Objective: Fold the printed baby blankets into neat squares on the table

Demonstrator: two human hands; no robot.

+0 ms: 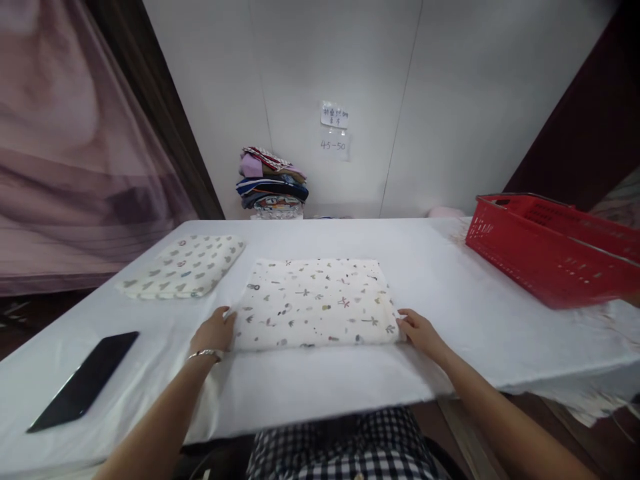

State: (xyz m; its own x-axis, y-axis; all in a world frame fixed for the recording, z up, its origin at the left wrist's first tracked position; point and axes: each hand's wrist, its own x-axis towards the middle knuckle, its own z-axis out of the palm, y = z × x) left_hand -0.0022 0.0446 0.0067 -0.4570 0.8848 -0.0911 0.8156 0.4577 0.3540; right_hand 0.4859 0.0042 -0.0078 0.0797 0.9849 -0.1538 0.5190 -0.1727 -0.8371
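I see the folded white cloth (pixel 310 301), a soft flat rectangle with tiny gray and colored pictures, lying in the middle of the white-covered counter (pixel 425 267). My left hand (pixel 213 331) is at its left edge and my right hand (pixel 421 333) is at its right edge, both by the near corners. The fingers on each side touch the edge, with the thumb close by, but I cannot tell if they pinch the cloth or just rest on it. If one hand pulled harder than the other, I think the cloth could twist and its corners would not line up. If both hands pushed inward, the middle could bunch up. If the fingers caught only the top layer, the layers below could slide out. The cover looks loose at the near left, so a tug there might drag the flat black shiny slab (pixel 85 383). The cloth's long axis runs left to right; its long edges face near and far, and its short ends face my hands. A folded cream cloth with gray shapes (pixel 187 265) lies far left, and a red plastic basket with holes (pixel 560 253) sits on the right.
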